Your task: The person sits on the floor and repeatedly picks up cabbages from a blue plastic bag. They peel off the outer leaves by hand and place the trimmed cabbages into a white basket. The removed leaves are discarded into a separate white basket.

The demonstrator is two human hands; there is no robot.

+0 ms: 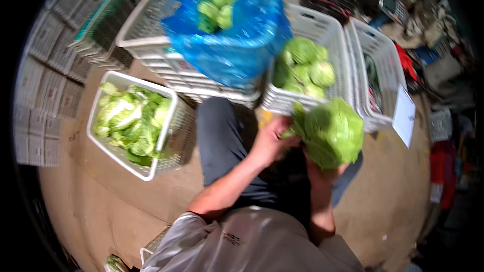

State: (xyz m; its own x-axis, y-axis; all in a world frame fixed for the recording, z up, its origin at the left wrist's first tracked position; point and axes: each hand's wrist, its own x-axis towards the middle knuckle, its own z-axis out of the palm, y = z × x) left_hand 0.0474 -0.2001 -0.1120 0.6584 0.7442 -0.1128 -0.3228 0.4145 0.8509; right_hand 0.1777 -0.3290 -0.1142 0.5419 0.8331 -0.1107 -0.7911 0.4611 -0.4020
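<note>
A round green cabbage (332,132) rests in my right hand (325,168), which supports it from below above my right knee. My left hand (274,138) grips loose outer leaves (297,122) at the cabbage's left side; whether they are still attached to the head I cannot tell. Just beyond, several cabbages (304,66) lie in a white plastic crate (321,22) on top of a stack. To its left, a blue plastic bag (234,56) lines another stacked crate and has several small cabbages (217,9) in it. A white crate (130,75) at my left holds cabbage leaves (132,121).
Stacked white crates (49,64) line the far left. On the right stands another white crate (382,41), with a white board or sheet (404,115) at its near corner. A device with keys (393,5) sits farther back. Part of a crate (155,243) shows behind me at left.
</note>
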